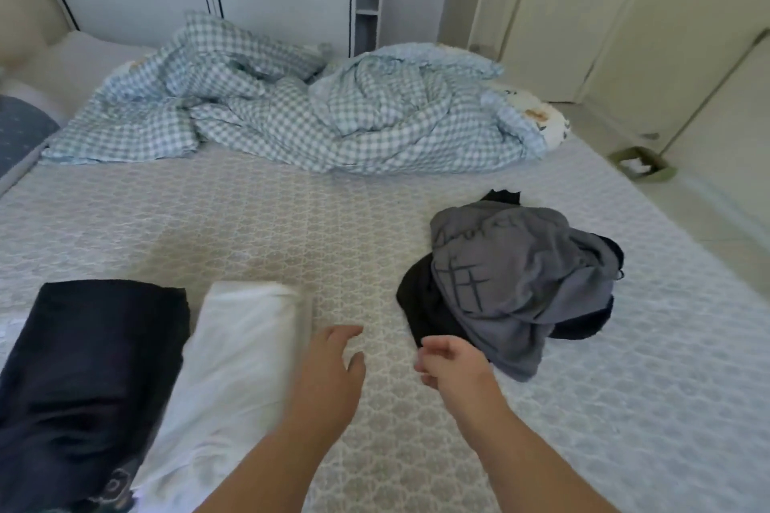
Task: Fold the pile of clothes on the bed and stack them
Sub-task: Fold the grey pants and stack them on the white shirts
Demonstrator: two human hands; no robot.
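Both hands hover over the bed [258,221] near its near edge, held apart from each other and holding nothing. The left hand [329,371] has its fingers spread and loosely extended, just right of the white fold [233,354], not clearly touching it. The right hand [454,367] has its fingers loosely curled, empty, its fingertips [425,346] just beside the near edge of the pile [516,283]; contact with the cloth cannot be told.

The pile sits toward the right side of the bed, ahead and right of the right hand. A grey shirt [525,271] with dark crossed lines lies crumpled on top, with black cloth [421,300] showing under it at the left, back and right.

At the near left corner two folded pieces lie side by side, touching: a dark fold [83,371] at the left and the white fold to its right, well apart from the pile, with bare bed between them.

At the far edge of the bed a checked blue quilt [291,104] lies rumpled across the width, well apart from the clothes
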